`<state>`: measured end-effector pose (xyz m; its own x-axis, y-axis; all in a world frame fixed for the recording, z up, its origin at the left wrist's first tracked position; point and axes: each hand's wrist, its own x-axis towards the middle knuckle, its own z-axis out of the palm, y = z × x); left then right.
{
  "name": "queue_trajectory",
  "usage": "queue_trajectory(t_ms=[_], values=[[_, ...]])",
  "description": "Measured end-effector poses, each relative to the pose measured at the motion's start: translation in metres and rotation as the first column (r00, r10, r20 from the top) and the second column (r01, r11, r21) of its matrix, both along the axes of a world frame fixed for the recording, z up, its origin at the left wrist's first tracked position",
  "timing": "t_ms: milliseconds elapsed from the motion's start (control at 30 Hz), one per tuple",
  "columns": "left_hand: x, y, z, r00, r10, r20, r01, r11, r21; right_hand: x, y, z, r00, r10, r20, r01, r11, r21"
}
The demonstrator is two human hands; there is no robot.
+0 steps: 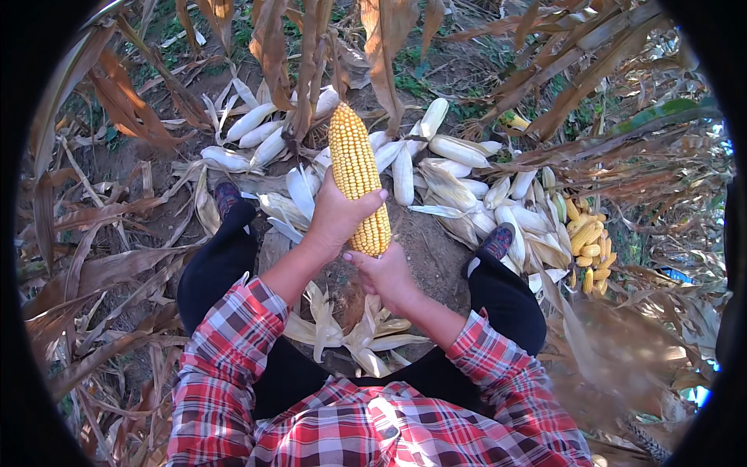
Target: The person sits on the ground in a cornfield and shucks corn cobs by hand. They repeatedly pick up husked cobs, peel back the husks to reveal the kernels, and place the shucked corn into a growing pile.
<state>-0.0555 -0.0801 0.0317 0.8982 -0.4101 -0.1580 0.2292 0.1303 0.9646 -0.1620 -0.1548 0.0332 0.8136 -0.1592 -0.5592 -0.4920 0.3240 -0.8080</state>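
A bare yellow ear of corn [356, 157] points away from me, tilted slightly left, with its kernels exposed. Around its middle, my left hand [341, 213] grips it with the thumb across the kernels. My right hand [388, 271] is closed at the butt end of the cob, where the husk was attached; its fingers partly hide that end. Below my hands, pale peeled-back husks [356, 335] lie on the soil between my legs.
Unhusked white ears [455, 152] lie scattered ahead and to the right. More husked ears [265, 131] lie front left. A pile of yellow cobs [590, 245] sits far right. Dry corn stalks [309, 70] hang close in front; dry leaves [105, 274] crowd the left.
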Motion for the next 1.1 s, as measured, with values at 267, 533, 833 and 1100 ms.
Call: queue_trajectory(t_ms=[267, 533, 833, 1100], values=[[-0.008, 0.011, 0.008, 0.694, -0.573, 0.436, 0.402, 0.81, 0.426, -0.062, 0.02, -0.061, 0.634, 0.744, 0.211, -0.451, 0.577, -0.681], [0.001, 0.012, -0.004, 0.888, -0.351, 0.298, 0.213, 0.887, 0.411, -0.046, -0.006, -0.03, 0.249, 0.897, -0.366, -0.655, -0.122, -0.745], [-0.031, 0.014, -0.002, 0.805, -0.492, 0.333, 0.264, 0.799, 0.541, 0.012, -0.085, 0.038, 0.888, 0.14, 0.438, 0.032, 0.932, -0.361], [-0.034, 0.012, -0.011, 0.637, -0.475, 0.607, 0.096, 0.831, 0.549, 0.022, -0.091, 0.033, 0.869, -0.35, 0.351, 0.211, 0.902, 0.378]])
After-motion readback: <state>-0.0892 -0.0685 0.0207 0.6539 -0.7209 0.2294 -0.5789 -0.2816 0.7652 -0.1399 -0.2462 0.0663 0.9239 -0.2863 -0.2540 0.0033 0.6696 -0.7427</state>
